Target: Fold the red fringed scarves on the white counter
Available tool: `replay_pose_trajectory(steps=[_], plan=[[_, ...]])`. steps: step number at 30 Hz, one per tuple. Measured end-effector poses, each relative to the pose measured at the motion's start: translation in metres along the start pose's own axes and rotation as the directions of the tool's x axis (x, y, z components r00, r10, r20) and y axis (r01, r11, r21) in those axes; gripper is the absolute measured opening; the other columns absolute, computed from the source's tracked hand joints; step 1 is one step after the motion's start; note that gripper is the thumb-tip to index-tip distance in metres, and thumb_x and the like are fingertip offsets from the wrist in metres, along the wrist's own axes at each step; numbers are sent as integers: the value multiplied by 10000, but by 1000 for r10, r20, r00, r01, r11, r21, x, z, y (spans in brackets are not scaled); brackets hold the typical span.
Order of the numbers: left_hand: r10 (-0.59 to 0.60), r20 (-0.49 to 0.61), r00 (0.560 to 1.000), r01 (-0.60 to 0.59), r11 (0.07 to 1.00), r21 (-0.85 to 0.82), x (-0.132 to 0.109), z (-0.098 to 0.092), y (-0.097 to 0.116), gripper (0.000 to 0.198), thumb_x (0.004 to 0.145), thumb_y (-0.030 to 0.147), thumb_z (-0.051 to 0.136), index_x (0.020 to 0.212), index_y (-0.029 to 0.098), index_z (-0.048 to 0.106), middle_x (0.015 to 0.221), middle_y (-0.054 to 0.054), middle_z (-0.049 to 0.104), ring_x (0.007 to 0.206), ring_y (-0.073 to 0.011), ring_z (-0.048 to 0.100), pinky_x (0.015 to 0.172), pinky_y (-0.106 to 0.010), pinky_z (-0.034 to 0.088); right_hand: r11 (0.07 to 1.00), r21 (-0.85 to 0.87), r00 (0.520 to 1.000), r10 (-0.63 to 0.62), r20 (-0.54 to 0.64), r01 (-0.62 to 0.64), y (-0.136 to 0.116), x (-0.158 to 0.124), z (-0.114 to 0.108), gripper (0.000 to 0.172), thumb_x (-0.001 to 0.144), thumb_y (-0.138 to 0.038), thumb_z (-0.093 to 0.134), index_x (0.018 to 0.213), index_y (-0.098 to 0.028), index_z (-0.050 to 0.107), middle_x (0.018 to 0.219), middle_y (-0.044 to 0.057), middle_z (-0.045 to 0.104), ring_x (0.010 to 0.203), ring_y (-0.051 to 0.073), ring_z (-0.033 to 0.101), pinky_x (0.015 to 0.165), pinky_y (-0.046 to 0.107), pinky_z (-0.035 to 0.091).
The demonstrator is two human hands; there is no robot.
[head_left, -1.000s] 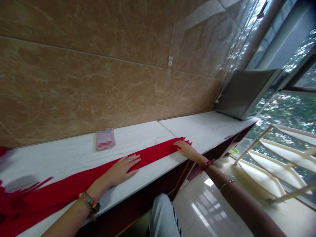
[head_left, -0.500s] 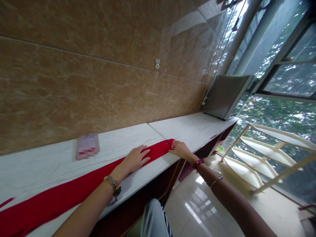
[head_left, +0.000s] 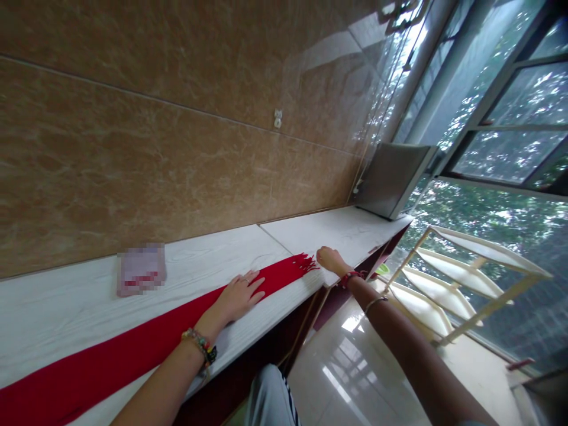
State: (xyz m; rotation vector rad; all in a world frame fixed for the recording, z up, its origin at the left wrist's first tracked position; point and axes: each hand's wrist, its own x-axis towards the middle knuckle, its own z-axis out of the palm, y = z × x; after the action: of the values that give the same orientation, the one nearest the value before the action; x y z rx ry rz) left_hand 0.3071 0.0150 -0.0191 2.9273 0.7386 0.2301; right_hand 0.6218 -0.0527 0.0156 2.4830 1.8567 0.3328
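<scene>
Well beyond our right hand [head_left: 331, 259], on the floor side, we have a light green container [head_left: 381, 270], too small and too far off for us to tell what is in it; farther out past that same hand stands a cream rack [head_left: 465, 245] with several pale tiers, by the windows. Our left hand [head_left: 239, 297] lies palm down, its fingers spread a little over the cloth and its thumb set apart toward the near edge; we see a ring on one finger and a beaded bracelet [head_left: 199, 343] behind the wrist. Our right arm reaches forward with the fingers curled in toward the palm — we cannot tell whether their tips are pressed together or pinch anything; a red bracelet [head_left: 350, 278] circles that wrist. The red cloth [head_left: 133, 349] runs lengthwise along the white counter [head_left: 222, 248], passing under our left hand and widening in the view behind it; ahead of that hand it lies flat as far as its fringe [head_left: 308, 263], which ends just beside our curled right fingers — whether they touch, we cannot tell; a blurred pinkish thing [head_left: 142, 269] lies on the wall side of our left hand, apart from the cloth.
</scene>
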Motion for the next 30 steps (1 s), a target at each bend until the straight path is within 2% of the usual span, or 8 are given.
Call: replay_pose_trajectory(steps=[2, 4, 7, 10, 17, 20, 25, 30], plan=[[2, -2, 1000, -2, 1000, -13, 0, -1, 1, 471, 899, 424, 281, 1296, 197, 395, 1403, -105, 302, 1288, -235, 257, 1029, -440, 214, 1000, 28, 999, -11, -48, 13, -14, 1, -4, 251, 837, -162, 396, 971, -141, 608, 1013, 139, 586, 934, 207, 555, 784, 321, 433], [13, -16, 1000, -13, 999, -30, 0, -2, 2, 463, 901, 414, 278, 1283, 190, 411, 1396, -103, 318, 1284, -235, 267, 1028, -442, 222, 982, 113, 982, -139, -131, 154, -42, -1, -5, 246, 842, -180, 413, 1019, -154, 582, 1061, 114, 570, 983, 179, 528, 846, 300, 414], [0, -64, 998, -4, 999, -55, -3, -4, -1, 431, 911, 368, 258, 1240, 176, 460, 1358, -96, 388, 1255, -217, 327, 1026, -429, 242, 818, 255, 848, -444, -288, 515, -94, -6, 2, 278, 854, -235, 435, 1095, -152, 544, 1101, 102, 567, 1051, 174, 493, 918, 315, 384], [-28, -83, 996, 24, 998, -51, -20, -10, -11, 389, 902, 288, 276, 1196, 170, 502, 1325, -94, 434, 1216, -206, 386, 1018, -400, 274, 686, 282, 741, -601, -298, 670, -129, -11, 17, 353, 880, -276, 395, 1202, -159, 479, 1198, 112, 525, 1128, 193, 447, 951, 372, 364], [-3, -9, 1000, 3, 997, -75, -118, -39, -53, 358, 859, 233, 342, 1147, 195, 551, 1261, -42, 509, 1142, -148, 459, 988, -285, 340, 746, 252, 787, -590, -177, 616, -124, -4, 30, 416, 898, -251, 301, 1298, -178, 387, 1330, 115, 412, 1233, 224, 340, 984, 458, 303], [-50, 1, 999, 50, 995, -82, -146, -44, -61, 371, 877, 256, 323, 1193, 206, 510, 1279, -35, 492, 1147, -137, 450, 992, -280, 333, 763, 274, 811, -561, -169, 585, -147, -9, 19, 450, 906, -322, 295, 1340, -203, 316, 1391, 111, 319, 1282, 266, 241, 991, 545, 223], [-53, 60, 997, 55, 998, -35, -155, -38, -55, 410, 895, 301, 305, 1295, 244, 381, 1386, -19, 352, 1266, -160, 297, 1054, -364, 209, 650, 306, 711, -685, -160, 696, -200, -22, 9, 444, 914, -384, 280, 1348, -295, 285, 1399, 56, 316, 1287, 242, 237, 999, 528, 201], [-174, -73, 982, 168, 982, -86, -155, -41, -59, 382, 889, 304, 297, 1211, 213, 480, 1286, -61, 464, 1146, -172, 435, 979, -323, 320, 643, 323, 712, -680, -176, 694, -203, -16, 17, 429, 903, -368, 317, 1322, -281, 343, 1376, 59, 358, 1264, 235, 291, 995, 517, 219]])
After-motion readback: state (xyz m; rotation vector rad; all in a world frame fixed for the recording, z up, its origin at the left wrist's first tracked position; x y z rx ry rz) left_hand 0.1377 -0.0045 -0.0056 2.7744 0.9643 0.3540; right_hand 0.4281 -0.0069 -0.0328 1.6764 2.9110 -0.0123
